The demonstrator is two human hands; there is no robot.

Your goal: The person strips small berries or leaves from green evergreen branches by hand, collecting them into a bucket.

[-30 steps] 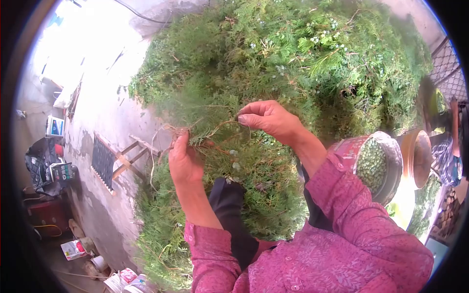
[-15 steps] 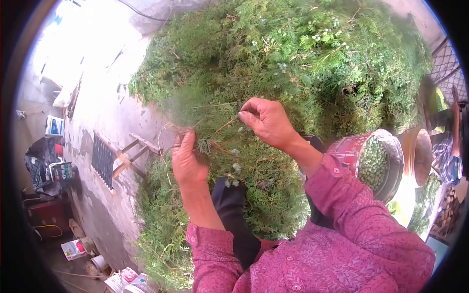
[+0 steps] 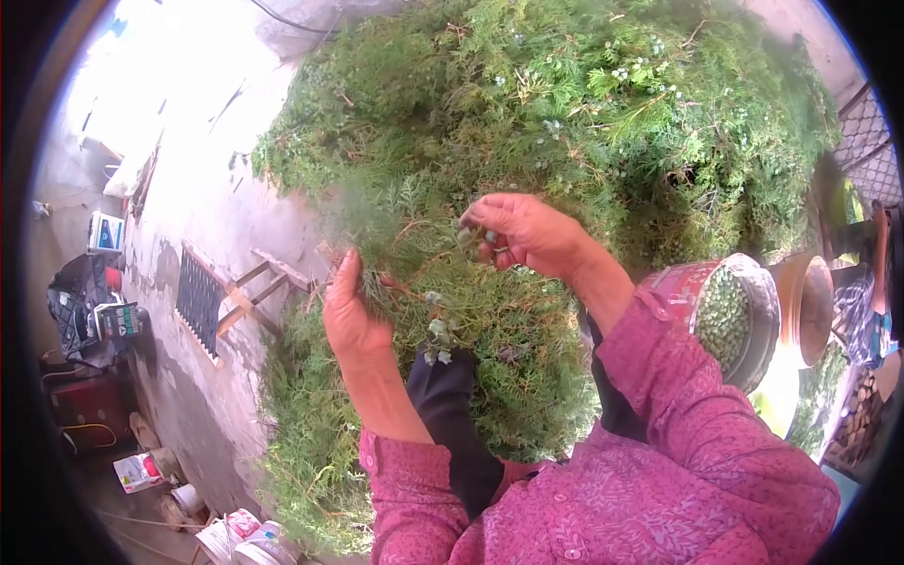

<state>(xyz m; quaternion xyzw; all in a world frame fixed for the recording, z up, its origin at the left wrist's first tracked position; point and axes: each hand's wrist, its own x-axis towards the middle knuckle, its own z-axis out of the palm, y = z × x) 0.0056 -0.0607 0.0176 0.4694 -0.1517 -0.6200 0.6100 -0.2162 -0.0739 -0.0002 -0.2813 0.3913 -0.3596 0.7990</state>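
Observation:
My left hand (image 3: 358, 315) is closed around the stems of a cypress branch (image 3: 414, 245), whose feathery tips partly blur above the thumb. Pale blue-green cones (image 3: 438, 331) hang from it, over my dark trouser leg. To its right, my right hand (image 3: 541, 240) has its fingers curled and pinched at small greenish cones (image 3: 473, 237) by the branch; their exact number is hard to make out. A red and white bucket (image 3: 676, 287) to the right of my right forearm holds many picked green cones (image 3: 723, 320).
A large heap of cypress branches (image 3: 565, 104) rises in front and continues around my legs. Beyond the bucket stands a tan container (image 3: 802, 306). Along the pale wall (image 3: 179, 348) at left lean a wooden frame (image 3: 250, 297) and a dark ribbed panel (image 3: 198, 301). White buckets (image 3: 226, 541) stand lower left.
My right hand has moved slightly right and turned, and its fingers are now curled around greenish cones where a thin brown stem was before. The left hand has shifted slightly left, still gripping the branch.

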